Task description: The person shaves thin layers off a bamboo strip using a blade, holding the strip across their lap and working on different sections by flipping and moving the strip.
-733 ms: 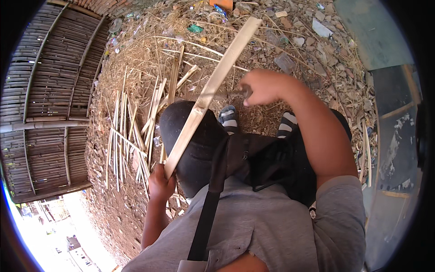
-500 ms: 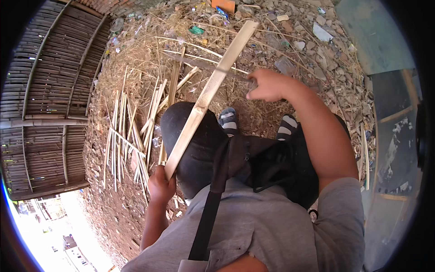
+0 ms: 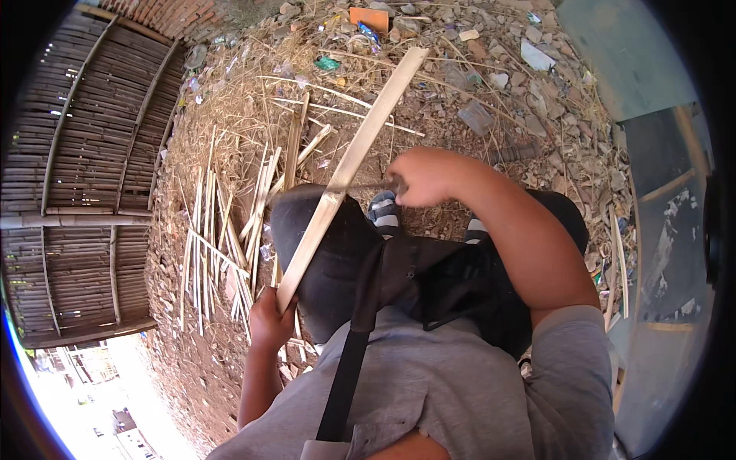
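I have the left hand (image 3: 273,316) closed around the near end of a pale bamboo strip (image 3: 372,130), which slants up across the left thigh (image 3: 318,249), its far end above the ground (image 3: 184,360). The right hand (image 3: 425,178) I have wrapped around a motion-blurred blade (image 3: 369,186) crossing the strip near its middle; whether they touch I cannot tell. Thin strips (image 3: 206,253) lie toward the ground's left edge, an orange block (image 3: 369,19) by its far edge.

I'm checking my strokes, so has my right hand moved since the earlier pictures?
Yes: your right hand has moved leftward and toward your body, closer to your left foot.
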`<action>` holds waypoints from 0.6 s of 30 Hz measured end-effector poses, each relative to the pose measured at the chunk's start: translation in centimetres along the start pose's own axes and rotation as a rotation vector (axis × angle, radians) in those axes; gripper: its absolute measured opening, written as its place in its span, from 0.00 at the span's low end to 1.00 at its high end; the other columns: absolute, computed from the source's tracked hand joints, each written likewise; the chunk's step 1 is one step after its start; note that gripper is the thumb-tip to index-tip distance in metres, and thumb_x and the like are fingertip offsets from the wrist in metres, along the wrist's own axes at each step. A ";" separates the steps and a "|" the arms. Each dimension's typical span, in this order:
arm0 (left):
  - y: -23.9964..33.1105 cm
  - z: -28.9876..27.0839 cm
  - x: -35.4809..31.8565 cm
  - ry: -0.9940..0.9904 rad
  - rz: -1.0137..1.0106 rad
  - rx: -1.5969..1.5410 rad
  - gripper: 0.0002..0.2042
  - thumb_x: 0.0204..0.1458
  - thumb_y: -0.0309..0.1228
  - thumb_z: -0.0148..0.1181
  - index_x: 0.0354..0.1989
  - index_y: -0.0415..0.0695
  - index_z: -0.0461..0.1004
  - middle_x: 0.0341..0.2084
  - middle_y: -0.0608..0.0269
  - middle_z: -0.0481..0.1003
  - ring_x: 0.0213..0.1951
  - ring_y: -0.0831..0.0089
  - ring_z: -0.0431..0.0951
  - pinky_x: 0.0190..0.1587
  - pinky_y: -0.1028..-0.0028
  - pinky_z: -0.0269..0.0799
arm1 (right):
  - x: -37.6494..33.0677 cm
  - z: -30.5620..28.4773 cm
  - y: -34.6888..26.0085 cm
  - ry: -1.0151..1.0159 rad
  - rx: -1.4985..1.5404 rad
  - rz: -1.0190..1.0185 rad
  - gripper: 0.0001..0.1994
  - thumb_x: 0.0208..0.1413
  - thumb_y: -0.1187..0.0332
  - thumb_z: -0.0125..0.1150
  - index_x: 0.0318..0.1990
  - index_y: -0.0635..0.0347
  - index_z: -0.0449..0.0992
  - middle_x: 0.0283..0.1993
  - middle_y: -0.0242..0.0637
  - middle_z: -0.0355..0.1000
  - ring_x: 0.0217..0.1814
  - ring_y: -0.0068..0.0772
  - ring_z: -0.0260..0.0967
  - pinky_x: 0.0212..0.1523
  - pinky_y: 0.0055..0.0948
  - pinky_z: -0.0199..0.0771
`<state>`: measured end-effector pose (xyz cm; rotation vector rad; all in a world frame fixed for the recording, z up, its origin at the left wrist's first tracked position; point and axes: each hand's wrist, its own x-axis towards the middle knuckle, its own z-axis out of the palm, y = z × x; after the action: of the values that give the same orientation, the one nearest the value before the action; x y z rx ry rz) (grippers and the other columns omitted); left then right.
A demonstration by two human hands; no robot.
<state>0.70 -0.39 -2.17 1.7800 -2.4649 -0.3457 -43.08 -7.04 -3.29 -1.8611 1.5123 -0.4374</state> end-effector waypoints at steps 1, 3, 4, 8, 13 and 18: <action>-0.1 -0.6 -0.1 -0.035 -0.028 -0.001 0.16 0.54 0.36 0.69 0.28 0.41 0.66 0.16 0.48 0.72 0.21 0.42 0.76 0.24 0.54 0.69 | -0.2 -0.7 -1.9 -0.080 -0.085 -0.018 0.23 0.49 0.59 0.71 0.51 0.64 0.79 0.42 0.49 0.81 0.46 0.49 0.80 0.47 0.44 0.78; 0.0 -1.4 0.0 -0.108 -0.081 -0.020 0.16 0.55 0.36 0.69 0.28 0.40 0.67 0.16 0.47 0.72 0.21 0.43 0.75 0.25 0.55 0.69 | -0.2 -1.4 -1.7 -0.157 -0.163 -0.034 0.23 0.49 0.59 0.71 0.51 0.64 0.80 0.43 0.51 0.80 0.47 0.50 0.80 0.48 0.44 0.78; -0.1 -1.4 -0.1 -0.118 -0.075 -0.072 0.16 0.55 0.35 0.68 0.29 0.39 0.68 0.17 0.47 0.72 0.22 0.44 0.75 0.25 0.55 0.69 | -0.1 -2.3 0.3 -0.060 -0.100 0.046 0.22 0.49 0.59 0.71 0.50 0.63 0.80 0.43 0.51 0.80 0.47 0.50 0.79 0.48 0.44 0.78; 0.4 -2.5 0.7 -0.199 -0.106 -0.204 0.14 0.57 0.35 0.67 0.32 0.38 0.70 0.17 0.50 0.72 0.20 0.57 0.73 0.26 0.59 0.67 | -0.6 -4.2 3.7 0.297 0.017 0.244 0.18 0.50 0.59 0.70 0.45 0.61 0.81 0.40 0.50 0.80 0.45 0.50 0.80 0.46 0.46 0.77; -1.2 -4.0 1.2 -0.453 -0.235 -0.493 0.12 0.64 0.35 0.60 0.33 0.40 0.70 0.18 0.71 0.66 0.22 0.76 0.63 0.26 0.69 0.62 | -0.5 -1.5 -1.3 0.059 -0.168 0.059 0.15 0.52 0.61 0.68 0.43 0.61 0.80 0.38 0.48 0.80 0.43 0.49 0.79 0.44 0.46 0.77; -1.2 -4.8 1.5 -0.598 -0.390 -0.713 0.13 0.67 0.40 0.57 0.34 0.44 0.70 0.19 0.75 0.64 0.22 0.84 0.61 0.24 0.75 0.58 | 0.5 -3.3 2.6 0.096 -0.060 0.194 0.19 0.53 0.60 0.69 0.48 0.64 0.80 0.41 0.50 0.80 0.43 0.47 0.80 0.45 0.44 0.77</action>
<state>2.32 -2.81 2.14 1.9473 -1.8081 -1.7406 -46.95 -8.68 -2.81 -1.7385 1.7691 -0.3989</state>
